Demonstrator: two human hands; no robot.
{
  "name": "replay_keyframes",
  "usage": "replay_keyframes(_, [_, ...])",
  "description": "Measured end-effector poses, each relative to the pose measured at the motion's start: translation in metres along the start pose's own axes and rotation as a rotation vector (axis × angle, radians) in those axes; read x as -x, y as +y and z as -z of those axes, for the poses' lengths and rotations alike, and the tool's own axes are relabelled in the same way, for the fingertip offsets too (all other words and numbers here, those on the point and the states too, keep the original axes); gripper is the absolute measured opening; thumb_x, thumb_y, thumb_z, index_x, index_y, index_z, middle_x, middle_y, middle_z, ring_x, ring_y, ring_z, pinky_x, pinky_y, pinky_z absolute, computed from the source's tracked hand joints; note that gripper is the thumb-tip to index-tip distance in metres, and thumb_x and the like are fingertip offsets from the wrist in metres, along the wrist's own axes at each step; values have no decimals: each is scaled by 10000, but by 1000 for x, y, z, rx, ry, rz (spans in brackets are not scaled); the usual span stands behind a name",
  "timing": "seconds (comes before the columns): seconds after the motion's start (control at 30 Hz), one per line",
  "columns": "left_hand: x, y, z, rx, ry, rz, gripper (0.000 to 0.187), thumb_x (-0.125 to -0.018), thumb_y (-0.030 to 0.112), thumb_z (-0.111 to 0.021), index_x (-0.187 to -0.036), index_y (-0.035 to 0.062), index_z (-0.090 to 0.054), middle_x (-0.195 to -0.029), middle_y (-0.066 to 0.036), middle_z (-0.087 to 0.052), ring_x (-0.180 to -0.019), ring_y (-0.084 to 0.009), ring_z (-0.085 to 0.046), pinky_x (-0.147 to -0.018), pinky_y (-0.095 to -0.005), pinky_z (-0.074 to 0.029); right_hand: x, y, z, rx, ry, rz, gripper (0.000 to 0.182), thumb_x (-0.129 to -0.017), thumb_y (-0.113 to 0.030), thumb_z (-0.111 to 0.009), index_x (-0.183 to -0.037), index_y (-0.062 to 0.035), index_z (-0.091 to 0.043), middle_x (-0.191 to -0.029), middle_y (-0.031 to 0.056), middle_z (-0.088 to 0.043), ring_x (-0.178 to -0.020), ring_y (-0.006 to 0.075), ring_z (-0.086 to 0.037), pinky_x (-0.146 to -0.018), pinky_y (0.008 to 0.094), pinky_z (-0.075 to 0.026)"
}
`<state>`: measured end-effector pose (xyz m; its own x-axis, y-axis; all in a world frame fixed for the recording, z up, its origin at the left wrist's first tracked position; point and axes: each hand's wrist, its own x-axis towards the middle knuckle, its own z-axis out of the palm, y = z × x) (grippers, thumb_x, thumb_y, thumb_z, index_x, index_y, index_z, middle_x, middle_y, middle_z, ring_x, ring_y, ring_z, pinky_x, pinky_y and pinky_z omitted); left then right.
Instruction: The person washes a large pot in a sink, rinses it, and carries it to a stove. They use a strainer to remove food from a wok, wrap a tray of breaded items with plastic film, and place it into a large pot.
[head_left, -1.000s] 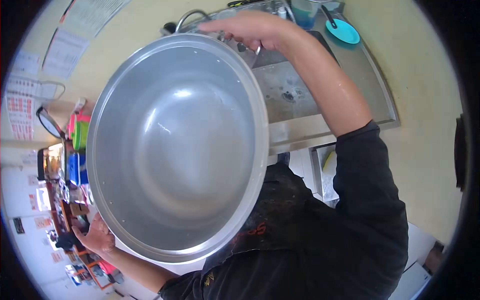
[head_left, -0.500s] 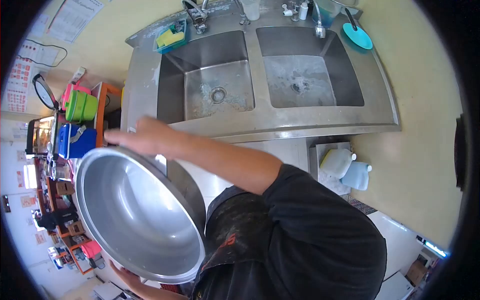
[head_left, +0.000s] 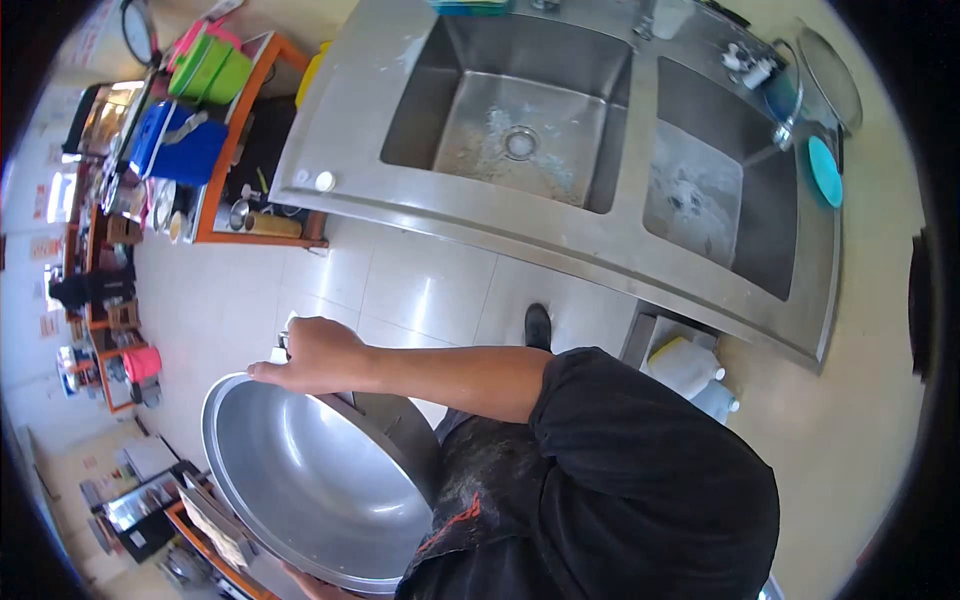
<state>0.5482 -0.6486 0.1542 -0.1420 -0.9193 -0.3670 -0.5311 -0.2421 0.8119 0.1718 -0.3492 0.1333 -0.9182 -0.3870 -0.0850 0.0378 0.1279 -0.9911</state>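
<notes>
I hold a large silver metal pot (head_left: pixel 310 470) tilted on its side against my apron, its open mouth turned to the left. My right hand (head_left: pixel 318 357) is closed at the pot's upper edge, beside a small metal handle, with the thumb along the rim. My left hand (head_left: pixel 315 585) shows only in part under the pot's lower rim and supports it there; most of its fingers are hidden. The inside of the pot is bare and shiny.
Ahead stands a steel double sink (head_left: pixel 520 110) with a running tap (head_left: pixel 785 135) on the right. A turquoise dish (head_left: pixel 825 172) lies at its edge. Plastic jugs (head_left: pixel 685 367) sit underneath. To the left, an orange-framed shelf (head_left: pixel 235 150) carries a blue cooler (head_left: pixel 178 140).
My view has swung left, away from the sink, and more floor shows. My right hand, blurred above the rim before, is now closed at the pot's edge.
</notes>
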Motion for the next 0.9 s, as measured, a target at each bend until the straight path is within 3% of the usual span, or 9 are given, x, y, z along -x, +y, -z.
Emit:
replay_keyframes(0.1, [-8,-15,25,23,36,27,824,-853,636,-545,-1320,-41,-486,-1290,-131,-557,-1125,-257,-550,-942,-365,-456,-6,-23,-28,-11,-217,-6,675,-801,-572,-656,-619,77,-608,-587,198,-629,-581,324,-662,-625,425,-544])
replay_keyframes(0.2, [-29,-24,46,56,60,37,811,-862,625,-540,-1328,-36,-481,-1301,-131,-551,-1138,-259,-544,-953,-369,-451,-14,-35,-78,22,-215,45,651,-813,-538,-659,-656,92,-618,-626,207,-645,-608,345,-668,-633,421,-549])
replay_keyframes(0.3, [-58,-32,61,91,79,44,797,-871,613,-535,-1336,-31,-476,-1312,-131,-544,-1152,-261,-538,-964,-374,-446,-29,-53,-127,14,-401,-18,643,-819,-521,-658,-752,117,-631,-734,251,-670,-699,369,-687,-682,421,-560])
replay_keyframes(0.4, [-95,-36,77,111,75,49,783,-879,602,-531,-1345,-26,-471,-1324,-131,-538,-1165,-263,-531,-975,-378,-441,-47,-48,-216,70,-336,73,646,-813,-473,-672,-943,158,-622,-859,283,-674,-823,393,-690,-780,429,-557])
replay_keyframes(0.5, [-135,-35,96,134,80,51,770,-888,590,-526,-1353,-21,-466,-1335,-131,-531,-1178,-265,-525,-986,-382,-436,-63,-57,-281,58,-416,75,602,-809,-456,-681,-905,134,-617,-888,306,-668,-848,400,-688,-764,435,-564])
replay_keyframes(0.67, [-195,-11,113,81,40,33,748,-903,571,-518,-1367,-12,-458,-1354,-131,-520,-1201,-269,-514,-1004,-390,-427,-81,-68,-380,28,-272,152,546,-774,-377,-698,-908,143,-594,-834,288,-662,-808,413,-681,-736,453,-565])
replay_keyframes(0.9, [-280,29,104,39,9,38,718,-923,544,-507,-1386,-1,-446,-1380,-130,-505,-1232,-274,-499,-1030,-400,-416,-148,-44,-447,74,-330,9,526,-800,-329,-676,-996,144,-558,-874,260,-666,-828,382,-686,-733,439,-567])
